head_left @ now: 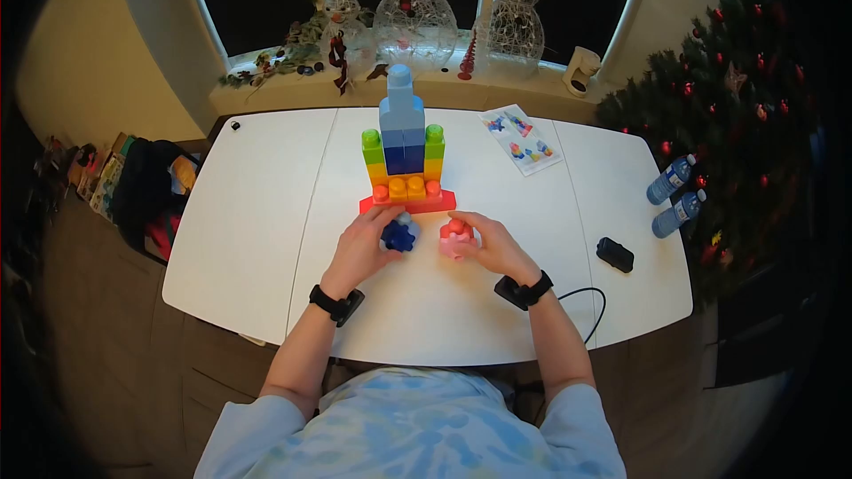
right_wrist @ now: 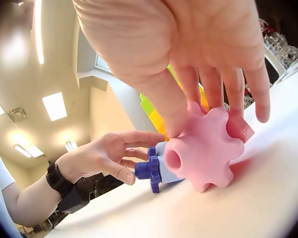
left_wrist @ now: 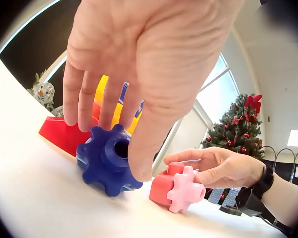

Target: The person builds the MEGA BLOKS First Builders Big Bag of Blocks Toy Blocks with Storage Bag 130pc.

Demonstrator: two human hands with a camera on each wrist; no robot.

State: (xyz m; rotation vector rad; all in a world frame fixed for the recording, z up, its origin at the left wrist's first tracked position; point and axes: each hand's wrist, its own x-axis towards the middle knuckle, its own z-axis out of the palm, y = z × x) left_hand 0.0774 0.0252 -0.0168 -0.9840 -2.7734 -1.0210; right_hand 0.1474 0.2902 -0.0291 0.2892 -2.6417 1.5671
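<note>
My left hand [head_left: 359, 247] holds a dark blue toy gear [left_wrist: 100, 161] joined to a light blue block [right_wrist: 169, 171], thumb at the gear's hub side and fingers behind. A little to the right, my right hand [head_left: 499, 250] grips a pink gear [right_wrist: 213, 148] on a red block [left_wrist: 161, 188]. The thumb lies on the gear while the fingers reach round the block. Both pieces sit low over the white table, gears facing me. Just beyond them stands a tower of building blocks [head_left: 404, 158], with a red base, orange, yellow and green sides, and a blue middle column.
A printed picture sheet [head_left: 522, 139] lies at the back right of the table [head_left: 240, 231]. Two water bottles [head_left: 672, 179] and a black device [head_left: 615, 255] are on the right, with a cable [head_left: 603, 302] nearer me. Wire snowmen [head_left: 413, 27] line the windowsill.
</note>
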